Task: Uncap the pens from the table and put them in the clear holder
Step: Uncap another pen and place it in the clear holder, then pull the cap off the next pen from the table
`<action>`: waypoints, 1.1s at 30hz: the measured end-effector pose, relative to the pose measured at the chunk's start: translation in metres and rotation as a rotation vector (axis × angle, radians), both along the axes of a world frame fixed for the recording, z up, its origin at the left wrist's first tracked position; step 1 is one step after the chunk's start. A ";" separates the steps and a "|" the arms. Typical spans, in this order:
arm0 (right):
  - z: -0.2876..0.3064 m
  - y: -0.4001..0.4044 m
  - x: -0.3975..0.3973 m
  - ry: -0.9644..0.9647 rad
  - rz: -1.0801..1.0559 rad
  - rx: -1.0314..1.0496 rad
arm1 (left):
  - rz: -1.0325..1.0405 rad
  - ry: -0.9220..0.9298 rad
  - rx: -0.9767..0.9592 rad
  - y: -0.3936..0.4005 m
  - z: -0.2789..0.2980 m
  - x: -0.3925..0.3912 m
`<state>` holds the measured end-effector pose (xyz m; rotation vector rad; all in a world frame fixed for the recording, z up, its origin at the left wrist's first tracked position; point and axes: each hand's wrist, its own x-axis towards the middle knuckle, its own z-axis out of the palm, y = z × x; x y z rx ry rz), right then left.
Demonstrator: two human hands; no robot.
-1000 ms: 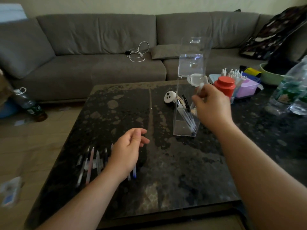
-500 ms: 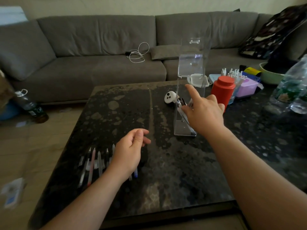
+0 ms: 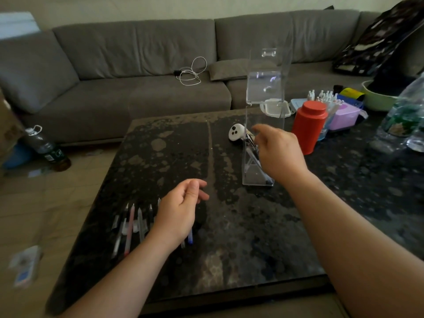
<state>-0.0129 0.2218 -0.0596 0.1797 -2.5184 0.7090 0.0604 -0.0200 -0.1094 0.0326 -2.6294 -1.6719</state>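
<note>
A tall clear holder (image 3: 263, 92) stands on the dark table (image 3: 229, 237) at the middle right, with several pens leaning in its bottom. My right hand (image 3: 278, 151) hovers in front of the holder's lower part, fingers loosely bent and empty. Several capped pens (image 3: 132, 222) lie in a row near the table's left edge. My left hand (image 3: 180, 208) hangs just right of and partly over that row, fingers loosely curled, holding nothing. A blue-tipped pen (image 3: 190, 237) pokes out from under its wrist.
A white controller (image 3: 236, 132) lies left of the holder. A red canister (image 3: 309, 126), a pink box (image 3: 344, 117), a green bowl (image 3: 376, 99) and plastic bottles (image 3: 406, 120) crowd the right back. A grey sofa (image 3: 149, 72) runs behind the table.
My right hand dropped the pen it held into the holder, then lowered and drew back toward me with nothing in it. My left hand stayed over the pen row.
</note>
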 end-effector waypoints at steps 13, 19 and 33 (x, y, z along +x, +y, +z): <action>-0.003 -0.036 0.023 0.170 0.062 0.060 | 0.059 0.040 -0.561 -0.022 0.001 -0.017; -0.055 -0.099 0.049 -0.579 0.484 0.304 | 0.080 -0.092 -0.893 -0.038 -0.004 -0.025; -0.060 -0.105 0.056 -0.629 0.549 0.366 | -0.037 -0.156 -1.002 -0.035 -0.003 -0.023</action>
